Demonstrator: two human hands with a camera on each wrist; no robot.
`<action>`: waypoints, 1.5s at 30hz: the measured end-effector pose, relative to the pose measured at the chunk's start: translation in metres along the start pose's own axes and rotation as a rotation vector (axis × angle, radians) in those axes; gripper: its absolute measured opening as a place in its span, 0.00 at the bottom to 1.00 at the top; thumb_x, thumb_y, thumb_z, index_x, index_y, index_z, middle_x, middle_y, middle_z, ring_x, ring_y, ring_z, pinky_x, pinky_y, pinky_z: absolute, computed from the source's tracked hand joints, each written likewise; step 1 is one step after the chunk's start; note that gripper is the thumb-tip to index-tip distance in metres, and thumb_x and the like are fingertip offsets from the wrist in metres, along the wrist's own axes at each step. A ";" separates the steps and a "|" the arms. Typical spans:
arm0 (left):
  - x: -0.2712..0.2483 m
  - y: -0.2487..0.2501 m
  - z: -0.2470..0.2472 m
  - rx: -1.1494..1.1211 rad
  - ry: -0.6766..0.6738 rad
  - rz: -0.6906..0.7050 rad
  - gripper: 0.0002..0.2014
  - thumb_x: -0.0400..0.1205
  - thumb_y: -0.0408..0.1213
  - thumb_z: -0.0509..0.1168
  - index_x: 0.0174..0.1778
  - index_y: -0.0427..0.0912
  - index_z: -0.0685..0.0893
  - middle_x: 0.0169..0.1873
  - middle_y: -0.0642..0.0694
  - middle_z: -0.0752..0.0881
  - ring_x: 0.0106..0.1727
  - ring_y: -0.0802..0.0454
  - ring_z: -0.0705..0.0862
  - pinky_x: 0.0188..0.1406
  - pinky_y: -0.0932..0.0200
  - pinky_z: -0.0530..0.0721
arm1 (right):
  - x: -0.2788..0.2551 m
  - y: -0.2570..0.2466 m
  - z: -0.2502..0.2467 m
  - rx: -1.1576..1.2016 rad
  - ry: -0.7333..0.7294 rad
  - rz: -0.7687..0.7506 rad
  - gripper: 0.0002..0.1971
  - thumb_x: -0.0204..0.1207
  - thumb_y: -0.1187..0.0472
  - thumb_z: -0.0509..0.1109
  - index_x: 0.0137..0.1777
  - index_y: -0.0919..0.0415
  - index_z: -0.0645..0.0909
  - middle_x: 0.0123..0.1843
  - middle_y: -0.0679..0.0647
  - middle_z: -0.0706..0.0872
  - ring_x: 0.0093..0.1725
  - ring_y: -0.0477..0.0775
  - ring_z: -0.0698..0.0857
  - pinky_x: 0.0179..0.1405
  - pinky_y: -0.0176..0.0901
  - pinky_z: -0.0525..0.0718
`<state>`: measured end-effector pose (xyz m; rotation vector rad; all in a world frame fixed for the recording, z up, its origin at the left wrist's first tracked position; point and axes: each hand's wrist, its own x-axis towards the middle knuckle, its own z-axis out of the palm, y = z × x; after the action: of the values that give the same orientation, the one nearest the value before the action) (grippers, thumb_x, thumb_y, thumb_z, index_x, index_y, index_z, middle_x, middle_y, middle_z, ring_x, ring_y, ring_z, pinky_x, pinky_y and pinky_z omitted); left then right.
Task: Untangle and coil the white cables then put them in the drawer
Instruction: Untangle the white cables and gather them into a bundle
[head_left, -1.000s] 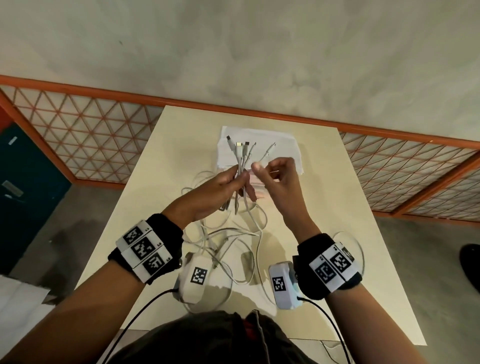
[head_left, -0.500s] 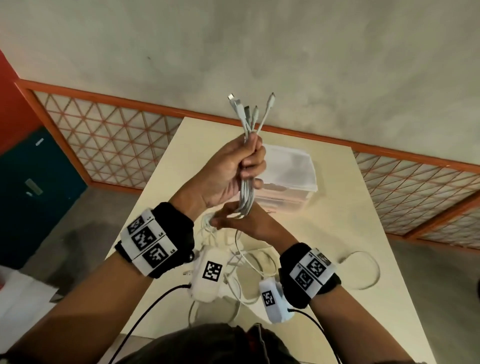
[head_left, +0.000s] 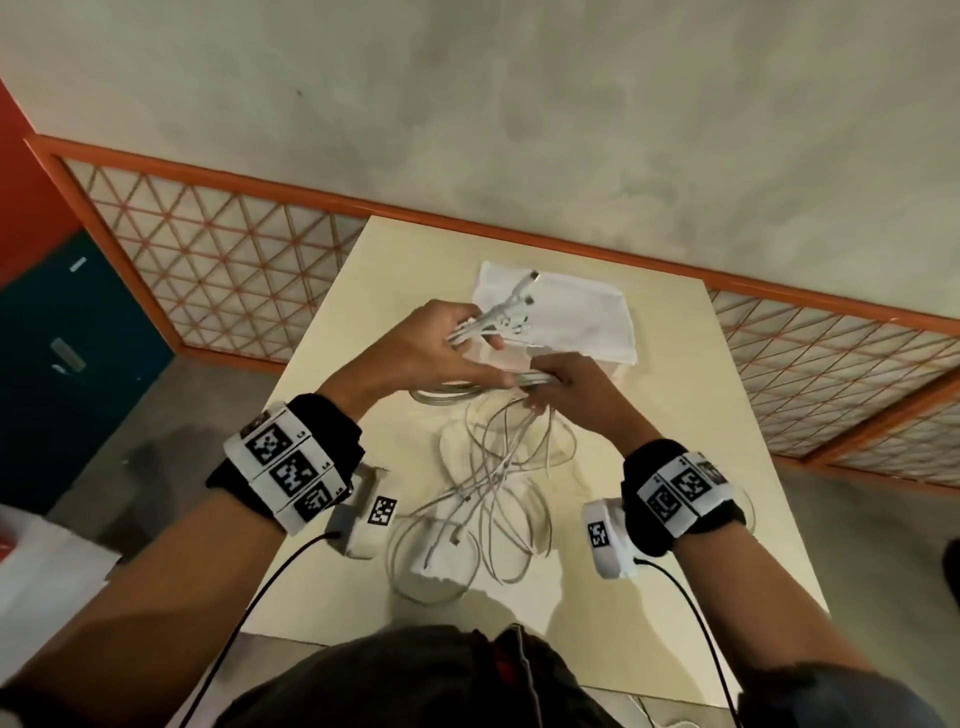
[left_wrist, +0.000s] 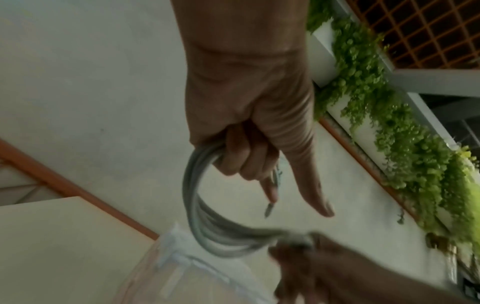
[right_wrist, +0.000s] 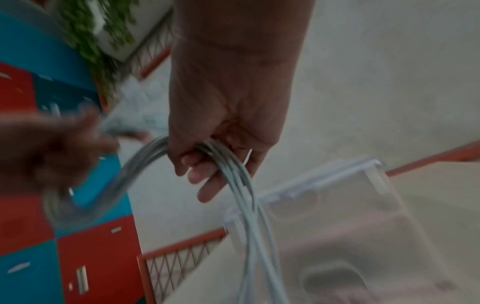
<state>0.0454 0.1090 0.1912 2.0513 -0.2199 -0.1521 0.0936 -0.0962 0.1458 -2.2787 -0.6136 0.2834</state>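
Note:
Several white cables lie tangled on the beige table, with their upper parts gathered into one bundle. My left hand grips the bundle near its connector ends, which point away to the right. My right hand grips the same bundle a little further along, just right of the left hand. A short curved loop runs between the two hands. The translucent white drawer box stands on the table behind the hands; its front is hidden.
The table is narrow, with floor dropping off on both sides. An orange lattice railing and a grey wall lie behind it. Teal and red lockers stand at the left. Green plants hang nearby.
My left hand has come down from a raised position and tipped the connector ends from upright to pointing right. My right hand moved from below it to beside it, drawing out a loop.

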 end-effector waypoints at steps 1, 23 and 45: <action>-0.001 -0.002 0.003 0.039 -0.021 -0.033 0.18 0.64 0.48 0.82 0.43 0.44 0.85 0.22 0.60 0.78 0.23 0.62 0.71 0.27 0.67 0.67 | 0.001 -0.007 -0.005 0.005 0.006 -0.025 0.06 0.73 0.73 0.69 0.36 0.68 0.83 0.26 0.53 0.83 0.23 0.36 0.82 0.27 0.29 0.77; 0.002 0.032 0.004 -0.285 0.539 0.306 0.10 0.80 0.40 0.69 0.31 0.50 0.82 0.18 0.57 0.75 0.19 0.63 0.68 0.23 0.70 0.69 | -0.047 0.037 -0.001 0.355 -0.002 0.209 0.22 0.73 0.52 0.75 0.24 0.61 0.70 0.19 0.56 0.76 0.20 0.53 0.74 0.27 0.42 0.75; -0.005 -0.032 0.030 -0.393 0.280 -0.162 0.15 0.85 0.47 0.59 0.34 0.48 0.67 0.25 0.49 0.69 0.20 0.59 0.60 0.19 0.66 0.59 | -0.050 0.043 -0.049 -0.273 0.084 0.116 0.26 0.80 0.45 0.63 0.27 0.66 0.74 0.23 0.53 0.74 0.25 0.49 0.71 0.32 0.43 0.69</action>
<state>0.0378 0.0988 0.1491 1.6727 0.1421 -0.0040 0.0835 -0.1777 0.1500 -2.5795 -0.5029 0.1665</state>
